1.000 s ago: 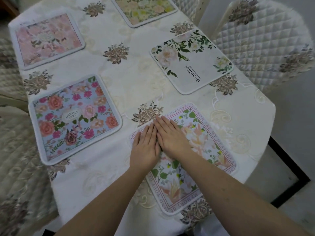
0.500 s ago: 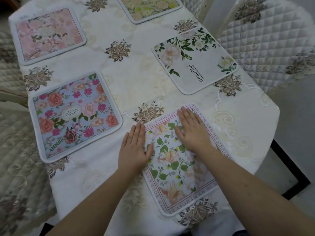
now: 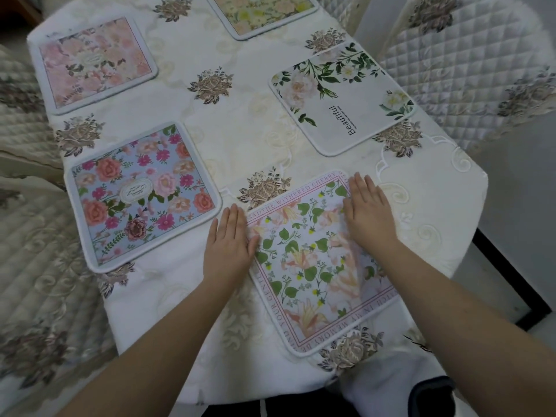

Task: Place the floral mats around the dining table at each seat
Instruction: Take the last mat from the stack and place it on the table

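Both hands have slid apart since a second ago: then they lay side by side at the near mat's upper left corner, now they sit at its opposite edges, and the mat looks flatter.

Nearest, the bordered mat [image 3: 316, 263] lies on the tabletop [image 3: 264, 136] at the person's own seat, rotated a bit so its corners point off-square. Its long axis runs roughly away from the person, tilting left at the far end. Border lettering runs round the edge.

Left hand [image 3: 230, 242] is flat, fingers [image 3: 233, 216] straight and together; palm mostly on the cloth just off the mat's left edge, thumb side touching that edge. Right hand [image 3: 368, 213] is flat too, pressing the mat's far right corner, fingertips reaching past it. Neither grips anything. Mat lies between the hands, so either can nudge it; right hand has more of it under the palm.

Further out: blue rose mat [image 3: 141, 197] left, white mat [image 3: 341, 97] printed "Beautiful" right, its text reading toward the quilted chair [image 3: 469, 64]. Beyond, pink mat [image 3: 94, 63] far left and yellow-green mat [image 3: 261, 13] at the top, cut off by the frame.

Judgement: five mats down, task near done; likely only squaring the near mat remains.
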### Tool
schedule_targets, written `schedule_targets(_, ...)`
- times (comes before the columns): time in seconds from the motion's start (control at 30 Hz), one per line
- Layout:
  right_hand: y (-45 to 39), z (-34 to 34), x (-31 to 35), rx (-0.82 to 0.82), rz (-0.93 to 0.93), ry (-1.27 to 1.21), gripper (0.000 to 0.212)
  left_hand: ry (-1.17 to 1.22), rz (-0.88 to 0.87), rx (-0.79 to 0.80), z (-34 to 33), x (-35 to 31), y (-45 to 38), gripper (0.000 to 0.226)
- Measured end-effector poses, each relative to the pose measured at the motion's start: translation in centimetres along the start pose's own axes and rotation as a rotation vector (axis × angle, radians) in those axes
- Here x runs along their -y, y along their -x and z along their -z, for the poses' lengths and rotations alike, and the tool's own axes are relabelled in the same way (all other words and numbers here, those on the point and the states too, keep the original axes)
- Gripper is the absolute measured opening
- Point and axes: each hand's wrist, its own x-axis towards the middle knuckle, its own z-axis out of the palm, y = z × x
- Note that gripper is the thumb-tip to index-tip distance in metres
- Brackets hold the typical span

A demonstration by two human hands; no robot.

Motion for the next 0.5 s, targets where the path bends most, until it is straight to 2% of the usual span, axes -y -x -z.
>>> schedule_targets(0.1,2.3,-0.4,3.4,0.011,0.061,-0.061,0.054,0.132,-0.057,-0.057,0.4,-3.6,1.5,0.060)
schedule_targets(0.17,3.6,-1.0,5.7,0.041,0.103,-0.070,0.054,0.213,-0.120,-0.027,0.5,-6.8,2.8,0.058)
schedule_targets(0.27,5.5,-2.5,7.2,0.045,0.201,-0.022,0.054,0.211,-0.178,0.027,-0.3,-9.8,4.6,0.059)
schedule_targets(0.37,7.0,-3.8,6.7,0.057,0.212,0.086,0.055,0.142,-0.203,0.067,-1.8,-9.8,5.6,0.061)
schedule_targets(0.5,6.9,-4.1,6.2,0.078,0.211,0.092,0.055,0.107,-0.239,0.095,-1.9,-8.8,5.5,0.066)
